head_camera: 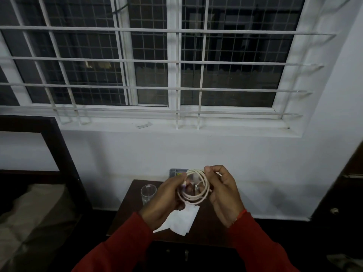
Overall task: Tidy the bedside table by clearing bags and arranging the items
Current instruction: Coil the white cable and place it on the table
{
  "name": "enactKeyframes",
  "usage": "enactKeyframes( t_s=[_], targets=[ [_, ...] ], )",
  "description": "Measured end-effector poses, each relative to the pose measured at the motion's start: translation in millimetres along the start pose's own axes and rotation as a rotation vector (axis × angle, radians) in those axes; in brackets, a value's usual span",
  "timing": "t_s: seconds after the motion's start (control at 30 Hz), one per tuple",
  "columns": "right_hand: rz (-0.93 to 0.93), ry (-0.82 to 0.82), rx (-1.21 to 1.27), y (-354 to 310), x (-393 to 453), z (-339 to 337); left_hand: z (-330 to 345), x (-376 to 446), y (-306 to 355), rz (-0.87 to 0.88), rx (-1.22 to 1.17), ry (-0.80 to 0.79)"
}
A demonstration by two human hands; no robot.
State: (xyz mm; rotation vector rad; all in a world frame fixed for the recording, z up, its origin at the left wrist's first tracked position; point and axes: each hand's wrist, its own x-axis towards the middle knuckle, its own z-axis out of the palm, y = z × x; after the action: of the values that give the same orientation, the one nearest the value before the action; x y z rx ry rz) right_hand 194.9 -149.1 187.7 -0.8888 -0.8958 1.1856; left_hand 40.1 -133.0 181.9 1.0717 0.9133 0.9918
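Observation:
A white cable (203, 196) is coiled into a loop in the air above the dark bedside table (125, 216). My left hand (165, 201) holds the loop's left side, where a plug end shows near the fingers. My right hand (224, 191) pinches the top right of the coil between thumb and fingers. Beneath my hands a white bag (180, 221) lies flat on the table. An empty clear glass (148, 193) stands upright at the table's back left. A grey box (176, 172), partly hidden by the cable, leans at the wall.
A bed with a dark headboard (59, 154) and pillow (37, 203) lies to the left. A barred window (169, 61) fills the wall above, with a small strip (144, 125) on its sill. A dark wooden door (343, 193) stands at the right.

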Motion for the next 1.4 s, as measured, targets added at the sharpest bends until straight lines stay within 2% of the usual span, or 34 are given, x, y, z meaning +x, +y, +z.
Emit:
enactKeyframes(
  t_s=[0.07, 0.2, 0.33, 0.43, 0.57, 0.67, 0.73, 0.8, 0.93, 1.13, 1.23, 1.3, 1.4],
  targets=[
    [0.046, -0.117, 0.062, -6.0, -2.6, -3.0, 1.0, -0.9, -1.9, 0.009, -0.078, 0.018],
    [0.009, -0.151, -0.040, -6.2, -1.6, -8.5, 9.8, -5.8, 3.3, 0.076, -0.160, 0.030],
    [-0.062, -0.176, -0.295, -3.7, -4.1, -8.7, 20.0, -10.4, 10.7, 0.157, 0.005, 0.042],
    [-0.105, -0.123, -0.327, -6.8, -4.5, -9.3, 17.7, -6.8, 5.2, 0.231, 0.188, 0.116],
    [-0.170, 0.008, -0.236, -7.1, -3.9, -5.9, 20.1, -4.0, -6.1, 0.493, 0.476, 0.169],
    [-0.019, -0.028, -0.013, -10.6, -5.9, -3.4, 22.3, -4.0, -9.3, 0.642, 0.667, 0.242],
    [0.113, -0.109, 0.092, -16.6, -5.6, -6.3, 22.3, -3.2, -10.4, 0.678, 0.702, 0.265],
    [0.194, -0.216, 0.058, -22.0, -4.0, -10.3, 20.5, -0.5, -13.0, 0.677, 0.671, 0.268],
    [0.169, -0.310, -0.182, -27.6, 0.2, -19.8, 17.5, 2.3, -19.1, 0.695, 0.675, 0.247],
    [0.188, -0.341, -0.209, -27.3, -3.1, -26.2, 14.4, 4.1, -21.1, 0.542, 0.529, 0.245],
    [0.122, -0.350, -0.316, -19.5, -3.4, -26.0, 13.8, 3.5, -16.5, 0.351, 0.350, 0.158],
    [0.084, -0.307, -0.337, -16.0, -2.0, -25.0, 9.9, 4.7, -15.0, 0.250, 0.273, 0.113],
    [0.064, -0.230, -0.333, -13.7, 0.6, -25.9, -1.9, 6.9, -17.5, 0.198, 0.284, 0.068]
  ],
)
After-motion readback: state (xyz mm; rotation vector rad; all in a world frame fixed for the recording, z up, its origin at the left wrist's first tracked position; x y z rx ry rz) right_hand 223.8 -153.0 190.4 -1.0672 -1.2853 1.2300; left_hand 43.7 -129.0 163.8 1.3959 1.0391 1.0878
